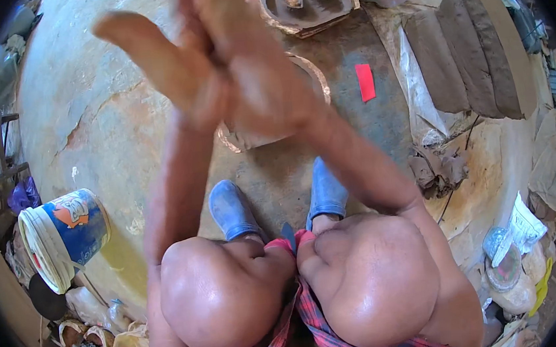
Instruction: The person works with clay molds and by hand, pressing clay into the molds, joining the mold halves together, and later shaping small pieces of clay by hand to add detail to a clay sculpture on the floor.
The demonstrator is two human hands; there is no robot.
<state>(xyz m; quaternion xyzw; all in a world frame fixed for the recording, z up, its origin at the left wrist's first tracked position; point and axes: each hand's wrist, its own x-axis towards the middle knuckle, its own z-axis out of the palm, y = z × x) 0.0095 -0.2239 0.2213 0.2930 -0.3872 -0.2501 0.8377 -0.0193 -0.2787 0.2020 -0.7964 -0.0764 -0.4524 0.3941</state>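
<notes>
Left hand, right hand, upper centre: pressed together, blurred; finger closure, cannot tell. Behind: round-rimmed vessel.

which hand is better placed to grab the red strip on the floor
Probably the right hand: the red strip lies out on its side, while the left hand is farther from it. Both are motion-blurred and overlap in view, so I can't tell whether either is free.
</notes>
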